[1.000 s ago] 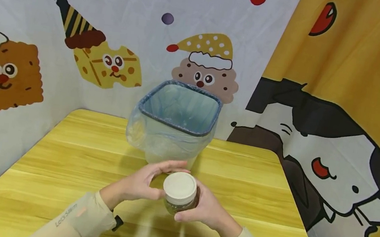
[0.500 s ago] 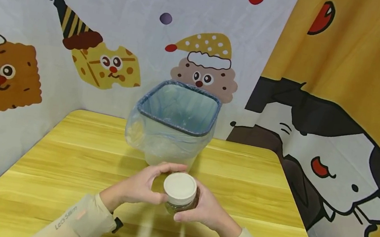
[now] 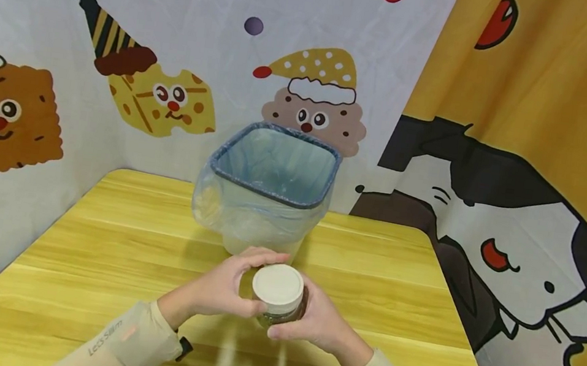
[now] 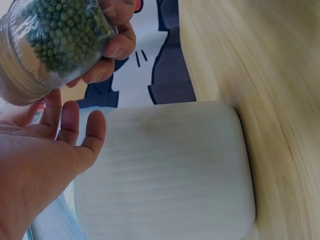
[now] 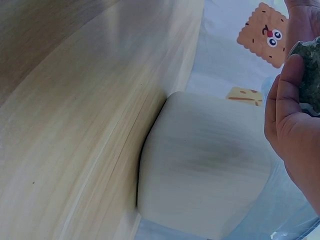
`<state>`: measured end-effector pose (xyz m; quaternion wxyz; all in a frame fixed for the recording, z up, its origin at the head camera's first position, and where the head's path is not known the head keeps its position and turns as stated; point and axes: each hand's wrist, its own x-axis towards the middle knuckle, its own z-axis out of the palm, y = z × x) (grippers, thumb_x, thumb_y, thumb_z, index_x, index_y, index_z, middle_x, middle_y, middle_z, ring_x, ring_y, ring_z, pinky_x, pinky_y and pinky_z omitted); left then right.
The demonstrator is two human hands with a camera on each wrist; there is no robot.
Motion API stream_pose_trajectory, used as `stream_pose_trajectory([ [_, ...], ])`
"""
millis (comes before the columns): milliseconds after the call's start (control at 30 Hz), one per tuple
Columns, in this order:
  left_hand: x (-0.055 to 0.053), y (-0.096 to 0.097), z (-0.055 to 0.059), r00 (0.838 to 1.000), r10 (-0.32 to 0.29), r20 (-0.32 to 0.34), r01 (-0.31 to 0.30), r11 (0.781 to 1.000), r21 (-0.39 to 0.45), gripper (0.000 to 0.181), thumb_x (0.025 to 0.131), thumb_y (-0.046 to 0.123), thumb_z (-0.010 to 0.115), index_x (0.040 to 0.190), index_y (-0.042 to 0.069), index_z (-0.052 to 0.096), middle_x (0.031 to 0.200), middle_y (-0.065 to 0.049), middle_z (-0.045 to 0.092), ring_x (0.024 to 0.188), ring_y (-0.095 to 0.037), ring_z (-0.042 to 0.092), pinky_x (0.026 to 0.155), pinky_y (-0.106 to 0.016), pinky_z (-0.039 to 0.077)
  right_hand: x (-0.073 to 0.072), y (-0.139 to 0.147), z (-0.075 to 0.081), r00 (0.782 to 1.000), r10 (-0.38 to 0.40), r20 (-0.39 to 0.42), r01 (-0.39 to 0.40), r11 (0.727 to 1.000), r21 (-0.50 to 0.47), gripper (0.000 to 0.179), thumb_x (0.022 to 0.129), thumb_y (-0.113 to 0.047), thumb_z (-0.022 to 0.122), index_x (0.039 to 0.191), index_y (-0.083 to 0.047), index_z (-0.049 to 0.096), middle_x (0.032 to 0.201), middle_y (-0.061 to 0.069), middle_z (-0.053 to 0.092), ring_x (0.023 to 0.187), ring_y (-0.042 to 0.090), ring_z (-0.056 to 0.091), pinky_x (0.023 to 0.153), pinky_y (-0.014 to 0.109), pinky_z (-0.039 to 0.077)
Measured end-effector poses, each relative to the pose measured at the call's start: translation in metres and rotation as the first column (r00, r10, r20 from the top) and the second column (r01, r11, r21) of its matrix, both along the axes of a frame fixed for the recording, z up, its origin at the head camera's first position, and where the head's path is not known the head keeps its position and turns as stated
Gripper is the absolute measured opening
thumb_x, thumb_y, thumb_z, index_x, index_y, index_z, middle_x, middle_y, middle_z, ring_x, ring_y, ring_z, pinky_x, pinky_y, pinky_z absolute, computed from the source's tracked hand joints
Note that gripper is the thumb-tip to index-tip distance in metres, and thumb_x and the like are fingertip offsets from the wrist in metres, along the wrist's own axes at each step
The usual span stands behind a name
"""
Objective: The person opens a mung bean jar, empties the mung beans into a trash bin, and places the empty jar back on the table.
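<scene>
A clear jar (image 4: 65, 37) of small green beans with a cream lid (image 3: 278, 286) is held above the table. My right hand (image 3: 321, 319) grips the jar's body, its thumb in front and fingers round the far side. My left hand (image 3: 224, 285) holds the lid's edge between thumb and forefinger; its other fingers curl loosely below the lid in the left wrist view. The lid sits on the jar. In the right wrist view, only part of the jar shows beside my right hand (image 5: 292, 105).
A pale waste bin (image 3: 241, 241), lined with a bluish plastic bag (image 3: 210, 203), stands just behind my hands. It rests on the yellow wooden table (image 3: 78, 253). Cartoon-printed cloth (image 3: 194, 9) hangs behind and beside the table.
My left thumb and forefinger have closed in on the lid's edge. The right hand keeps its hold on the jar, and the head view has shifted slightly.
</scene>
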<state>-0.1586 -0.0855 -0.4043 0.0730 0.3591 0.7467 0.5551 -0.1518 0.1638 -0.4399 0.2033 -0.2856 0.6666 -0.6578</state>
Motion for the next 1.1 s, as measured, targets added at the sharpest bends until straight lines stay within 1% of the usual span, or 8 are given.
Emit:
stream_pose_trajectory([
  [267,0.0013,0.0032,-0.0019,1.0,0.011,-0.019,-0.011,1.0,-0.004,0.073,0.08,0.023,0.087,0.148,0.018,0.062,0.144,-0.001,0.06,0.128,-0.017,0.054,0.11,-0.049,0.043,0.001,-0.0007,0.0012,1.0,0.003,-0.012,-0.003,1.0,0.011,0.091,0.082,-0.016,0.094,0.157,-0.009,0.044,0.146,0.009,0.059,0.128,0.02,0.062,0.107,0.031,0.056],
  [367,0.0016,0.0035,-0.0025,1.0,0.019,-0.024,-0.019,1.0,-0.01,0.07,0.08,0.026,0.089,0.144,0.018,0.062,0.137,0.0,0.062,0.124,-0.016,0.054,0.106,-0.042,0.046,0.0022,-0.0016,0.0024,1.0,0.003,0.013,-0.003,1.0,0.01,0.091,0.081,-0.015,0.094,0.157,-0.009,0.044,0.147,0.008,0.058,0.129,0.017,0.061,0.108,0.03,0.056],
  [500,0.0022,0.0036,-0.0033,0.999,0.035,-0.005,-0.035,0.999,-0.026,0.07,0.077,0.029,0.092,0.139,0.02,0.06,0.13,0.001,0.061,0.119,-0.019,0.053,0.101,-0.037,0.048,0.0035,-0.0022,0.0015,1.0,0.005,0.03,-0.005,1.0,-0.01,0.091,0.081,-0.014,0.094,0.156,-0.007,0.044,0.146,0.009,0.058,0.128,0.018,0.062,0.105,0.03,0.058],
  [633,0.003,0.0036,-0.0037,0.998,0.041,0.038,-0.04,0.999,-0.032,0.071,0.076,0.028,0.093,0.137,0.019,0.058,0.127,-0.002,0.059,0.116,-0.022,0.053,0.097,-0.036,0.05,0.0042,-0.0024,-0.0016,1.0,0.007,0.007,-0.006,1.0,-0.022,0.09,0.08,-0.012,0.094,0.155,-0.003,0.045,0.145,0.011,0.059,0.127,0.02,0.062,0.105,0.03,0.058],
  [800,0.004,0.0045,-0.0039,0.995,0.07,0.07,-0.068,0.997,-0.038,0.071,0.075,0.028,0.095,0.134,0.017,0.056,0.124,-0.003,0.059,0.113,-0.026,0.055,0.094,-0.034,0.052,0.0046,-0.0031,-0.0033,1.0,0.001,0.003,-0.001,1.0,-0.015,0.089,0.08,-0.012,0.094,0.155,-0.005,0.045,0.144,0.011,0.06,0.125,0.019,0.063,0.104,0.03,0.058],
  [867,0.0041,0.0049,-0.0042,0.994,0.082,0.068,-0.08,0.996,-0.038,0.071,0.075,0.027,0.096,0.134,0.016,0.057,0.124,-0.003,0.06,0.112,-0.027,0.056,0.093,-0.033,0.052,0.0048,-0.0034,-0.0025,1.0,-0.006,0.006,0.006,1.0,-0.005,0.089,0.08,-0.011,0.094,0.155,-0.006,0.045,0.144,0.01,0.06,0.125,0.018,0.064,0.103,0.03,0.059],
  [967,0.0038,0.0053,-0.0048,0.994,0.085,0.07,-0.082,0.996,-0.04,0.073,0.077,0.027,0.096,0.14,0.018,0.06,0.128,-0.001,0.062,0.113,-0.025,0.056,0.093,-0.034,0.052,0.0053,-0.0036,-0.0007,1.0,-0.017,0.008,0.017,1.0,0.01,0.089,0.08,-0.011,0.093,0.155,-0.008,0.045,0.144,0.011,0.06,0.124,0.019,0.064,0.102,0.031,0.059],
  [1100,0.0028,0.0039,-0.0052,0.997,0.052,0.061,-0.05,0.998,-0.043,0.078,0.079,0.031,0.097,0.148,0.027,0.061,0.137,0.002,0.062,0.118,-0.019,0.055,0.097,-0.039,0.05,0.0053,-0.0025,0.001,1.0,-0.022,0.022,0.021,0.999,0.039,0.09,0.08,-0.011,0.093,0.156,-0.011,0.044,0.146,0.012,0.058,0.127,0.02,0.063,0.104,0.032,0.059],
])
